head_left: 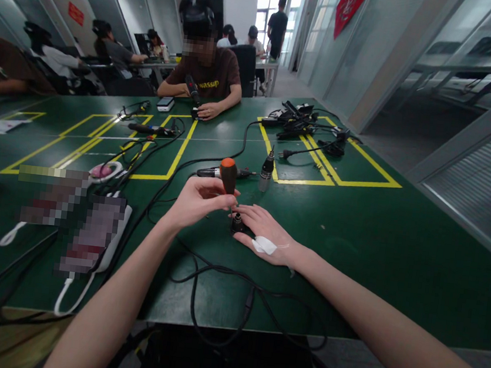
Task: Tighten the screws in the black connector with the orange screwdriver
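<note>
Upright in my left hand is a screwdriver with a black handle and an orange top, gripped by thumb and fingers. Its tip reaches down beside a small black part with a round metal neck, which sits on the green table. My right hand lies low on the table with thumb and fingers around that part, steadying it; a white patch covers the skin near the thumb. Behind the hands stands a black and grey tool piece with a pointed tip. Next to it lies a silver and black tool, partly hidden by the screwdriver.
Black cables loop in front of my hands. Two blurred phones, one on a white power bank, lie left. A cable pile fills yellow-taped outlines at the back right. Across the table, a co-worker handles a dark tool.
</note>
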`<state>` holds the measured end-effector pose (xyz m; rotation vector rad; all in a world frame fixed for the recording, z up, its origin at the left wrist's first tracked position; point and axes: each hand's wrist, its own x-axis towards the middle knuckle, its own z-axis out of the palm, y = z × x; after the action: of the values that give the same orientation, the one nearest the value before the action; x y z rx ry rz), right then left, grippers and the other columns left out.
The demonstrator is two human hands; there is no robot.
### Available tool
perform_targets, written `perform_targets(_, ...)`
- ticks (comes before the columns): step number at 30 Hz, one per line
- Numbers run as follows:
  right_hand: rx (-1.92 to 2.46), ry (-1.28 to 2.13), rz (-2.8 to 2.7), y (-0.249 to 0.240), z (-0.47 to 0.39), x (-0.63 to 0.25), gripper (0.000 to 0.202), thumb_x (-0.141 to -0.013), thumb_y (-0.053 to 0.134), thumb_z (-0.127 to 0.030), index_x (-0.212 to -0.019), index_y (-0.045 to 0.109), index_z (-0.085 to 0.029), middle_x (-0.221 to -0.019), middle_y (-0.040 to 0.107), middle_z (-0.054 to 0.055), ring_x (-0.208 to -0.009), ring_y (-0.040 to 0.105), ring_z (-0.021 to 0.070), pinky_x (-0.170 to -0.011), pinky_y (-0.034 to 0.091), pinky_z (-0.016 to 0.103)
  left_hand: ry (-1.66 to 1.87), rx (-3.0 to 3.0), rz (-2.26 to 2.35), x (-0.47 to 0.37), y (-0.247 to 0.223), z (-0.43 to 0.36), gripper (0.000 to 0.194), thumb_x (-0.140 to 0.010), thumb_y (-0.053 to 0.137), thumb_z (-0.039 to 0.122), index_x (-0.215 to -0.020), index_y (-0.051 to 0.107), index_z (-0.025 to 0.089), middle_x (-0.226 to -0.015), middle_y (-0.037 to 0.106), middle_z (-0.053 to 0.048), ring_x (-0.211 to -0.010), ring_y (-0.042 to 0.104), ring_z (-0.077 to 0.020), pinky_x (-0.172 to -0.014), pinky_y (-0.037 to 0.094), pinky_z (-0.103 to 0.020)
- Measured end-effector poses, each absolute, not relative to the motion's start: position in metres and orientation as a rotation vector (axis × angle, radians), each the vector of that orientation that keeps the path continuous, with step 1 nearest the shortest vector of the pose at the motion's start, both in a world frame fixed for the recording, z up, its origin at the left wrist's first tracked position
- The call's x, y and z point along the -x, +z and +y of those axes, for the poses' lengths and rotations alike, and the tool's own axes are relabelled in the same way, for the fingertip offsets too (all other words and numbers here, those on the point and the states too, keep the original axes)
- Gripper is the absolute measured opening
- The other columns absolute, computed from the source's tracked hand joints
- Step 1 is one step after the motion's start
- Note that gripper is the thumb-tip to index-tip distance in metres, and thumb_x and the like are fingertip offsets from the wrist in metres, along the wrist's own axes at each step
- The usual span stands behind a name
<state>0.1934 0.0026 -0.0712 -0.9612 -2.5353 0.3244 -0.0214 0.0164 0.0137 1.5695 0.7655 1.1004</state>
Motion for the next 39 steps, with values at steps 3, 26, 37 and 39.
perform_targets(3,0.95,0.326,-2.536,-0.0697,0.0019,-0.1937,0.042,-0.106,0.05,-0.045,-0.135,0.059,-0.017,-0.147,0.06,0.018,-0.143,0.05,0.0316,-0.12,0.037,0.059,1.16,-1.597,0.752,0.02,0.0168,0.0151,0.029,-0.071,0.09,0.041,-0.081,0.082,0.015,-0.078,0.075,-0.006,-0.06,0.064,-0.0115,-0.06,0.057,-0.025)
perform_targets(26,0.949,0.346,-2.515,-0.0716,0.0025,-0.1932,0.041,-0.105,0.051,-0.043,-0.137,0.059,-0.018,-0.146,0.061,0.017,-0.143,0.049,0.0308,-0.12,0.037,0.057,1.241,-1.57,0.809,0.0218,0.015,0.0155,0.028,-0.073,0.087,0.036,-0.09,0.078,0.015,-0.089,0.082,-0.01,-0.073,0.074,-0.0172,-0.068,0.059,-0.027)
perform_targets(37,0.941,0.348,-2.525,-0.0704,0.0021,-0.1934,0.04,-0.105,0.051,-0.043,-0.136,0.059,-0.018,-0.146,0.061,0.018,-0.143,0.05,0.0313,-0.12,0.036,0.059,1.298,-1.533,0.81,0.0206,0.0117,0.0197,0.033,-0.057,0.095,0.027,-0.077,0.072,0.016,-0.077,0.076,-0.002,-0.07,0.068,-0.0144,-0.066,0.055,-0.025)
perform_targets(39,0.942,0.344,-2.531,-0.0697,0.0023,-0.1935,0.041,-0.105,0.052,-0.043,-0.136,0.059,-0.017,-0.146,0.061,0.018,-0.143,0.05,0.0316,-0.12,0.037,0.058,1.253,-1.546,0.789,0.0212,0.0131,0.0188,0.027,-0.066,0.09,0.031,-0.082,0.075,0.015,-0.083,0.078,-0.006,-0.071,0.068,-0.0155,-0.068,0.055,-0.027)
